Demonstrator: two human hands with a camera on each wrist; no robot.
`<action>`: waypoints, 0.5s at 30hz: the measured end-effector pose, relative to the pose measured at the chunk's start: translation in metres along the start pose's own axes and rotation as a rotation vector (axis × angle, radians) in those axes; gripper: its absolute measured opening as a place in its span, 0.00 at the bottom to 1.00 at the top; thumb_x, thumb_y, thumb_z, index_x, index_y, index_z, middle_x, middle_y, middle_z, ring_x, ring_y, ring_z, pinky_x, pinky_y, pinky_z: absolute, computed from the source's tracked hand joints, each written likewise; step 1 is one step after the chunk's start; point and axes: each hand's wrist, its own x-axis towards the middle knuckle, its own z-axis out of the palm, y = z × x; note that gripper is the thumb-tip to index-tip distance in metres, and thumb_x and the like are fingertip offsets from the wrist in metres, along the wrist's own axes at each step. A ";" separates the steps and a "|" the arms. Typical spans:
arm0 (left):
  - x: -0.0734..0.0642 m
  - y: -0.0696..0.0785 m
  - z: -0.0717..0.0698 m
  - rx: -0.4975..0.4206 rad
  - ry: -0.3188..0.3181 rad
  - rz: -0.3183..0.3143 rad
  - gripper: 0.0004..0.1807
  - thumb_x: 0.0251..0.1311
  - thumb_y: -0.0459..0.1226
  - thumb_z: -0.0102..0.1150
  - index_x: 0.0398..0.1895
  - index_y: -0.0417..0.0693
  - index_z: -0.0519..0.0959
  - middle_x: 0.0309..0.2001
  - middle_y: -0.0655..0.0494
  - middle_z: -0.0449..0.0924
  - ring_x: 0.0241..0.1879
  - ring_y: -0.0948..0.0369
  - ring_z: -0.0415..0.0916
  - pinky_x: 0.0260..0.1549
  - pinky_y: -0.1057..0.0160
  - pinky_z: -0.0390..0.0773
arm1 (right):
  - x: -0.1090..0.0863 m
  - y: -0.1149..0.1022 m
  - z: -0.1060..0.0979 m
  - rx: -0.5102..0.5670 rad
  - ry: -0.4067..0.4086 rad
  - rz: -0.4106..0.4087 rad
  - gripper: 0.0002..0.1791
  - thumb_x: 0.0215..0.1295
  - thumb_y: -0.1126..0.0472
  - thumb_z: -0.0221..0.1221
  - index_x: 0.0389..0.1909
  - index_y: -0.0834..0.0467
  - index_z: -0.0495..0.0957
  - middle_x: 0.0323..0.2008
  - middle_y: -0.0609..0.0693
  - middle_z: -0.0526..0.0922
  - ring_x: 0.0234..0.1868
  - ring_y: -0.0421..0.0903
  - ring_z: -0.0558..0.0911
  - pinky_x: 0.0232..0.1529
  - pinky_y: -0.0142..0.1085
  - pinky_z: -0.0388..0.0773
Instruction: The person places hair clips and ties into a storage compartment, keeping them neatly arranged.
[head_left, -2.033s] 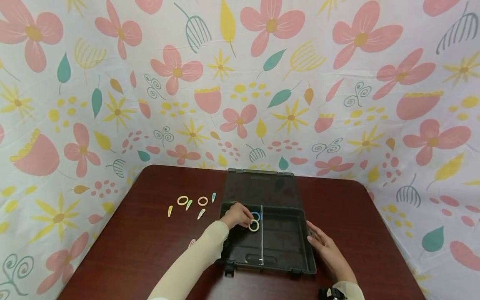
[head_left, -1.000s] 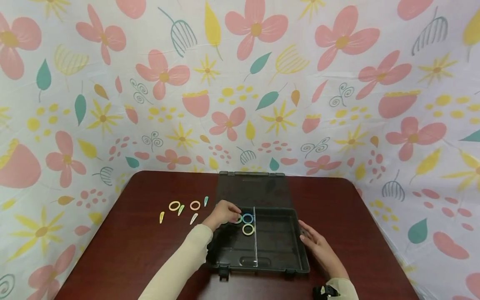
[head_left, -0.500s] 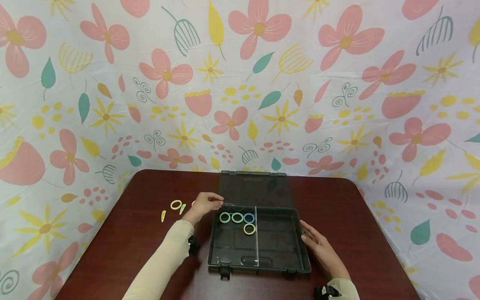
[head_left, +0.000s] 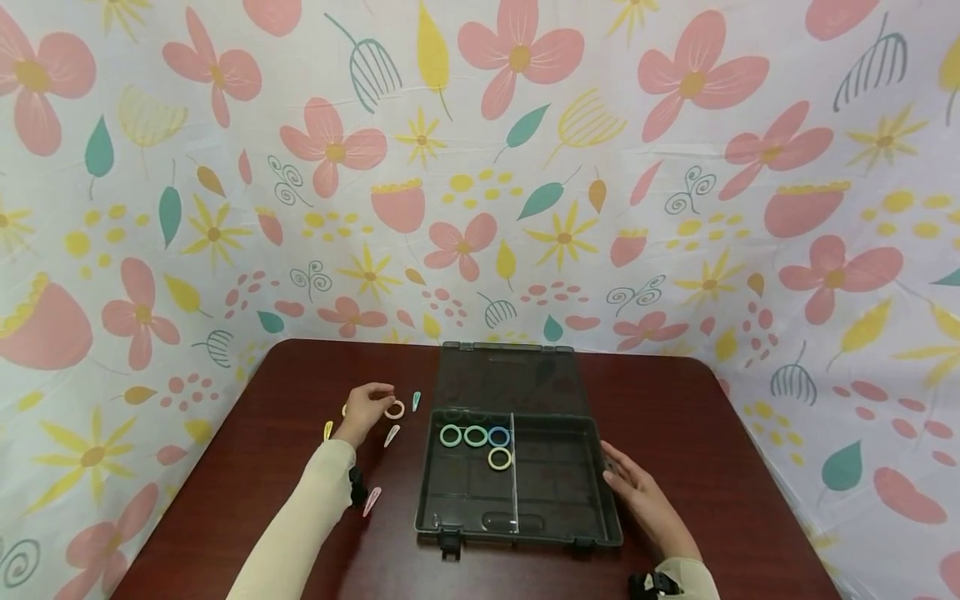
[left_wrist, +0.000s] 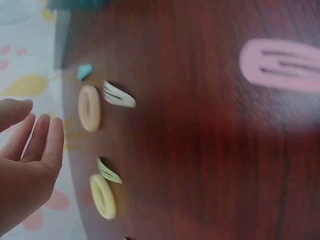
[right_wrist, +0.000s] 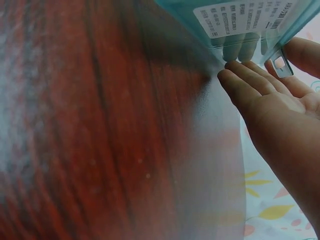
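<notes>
My left hand (head_left: 365, 412) hovers over the table's left side beside a peach hair ring (head_left: 402, 408). Its fingers hang loosely bent and hold nothing in the left wrist view. Near it lie a white snap hair clip (head_left: 392, 435), a teal clip (head_left: 416, 401), and a yellow clip (head_left: 327, 430) partly covered by the hand. In the left wrist view a yellow ring (left_wrist: 111, 200) touches a pale green clip (left_wrist: 110, 171). My right hand (head_left: 645, 496) rests extended fingers against the right wall of the dark see-through box (head_left: 567, 479); its thumb is by a small tab (right_wrist: 284, 70).
Two green rings, one blue ring (head_left: 490, 437) and one pale yellow ring (head_left: 490, 458) lie in the box's left compartment. A clear divider (head_left: 513, 492) splits the box. Its lid (head_left: 510, 379) lies back behind it. A pink clip (head_left: 372, 501) is near my left forearm.
My left hand has let go of a green ring in the box, beside the blue one, and moved left out of the box to the loose rings and clips. The right hand stays put.
</notes>
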 end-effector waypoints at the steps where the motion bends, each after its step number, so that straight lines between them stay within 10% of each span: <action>1: 0.000 -0.002 -0.001 -0.006 0.011 -0.004 0.17 0.63 0.27 0.57 0.56 0.32 0.76 0.53 0.36 0.76 0.53 0.43 0.74 0.49 0.49 0.79 | 0.000 0.000 0.000 -0.003 0.004 0.000 0.33 0.75 0.57 0.49 0.76 0.55 0.48 0.75 0.59 0.43 0.74 0.62 0.42 0.69 0.61 0.50; 15: 0.004 -0.022 0.012 0.070 0.135 -0.042 0.18 0.61 0.28 0.60 0.53 0.26 0.75 0.46 0.31 0.77 0.46 0.42 0.76 0.39 0.56 0.81 | 0.001 0.002 0.000 0.018 0.007 -0.003 0.33 0.75 0.59 0.49 0.76 0.56 0.48 0.75 0.59 0.46 0.74 0.60 0.43 0.69 0.59 0.51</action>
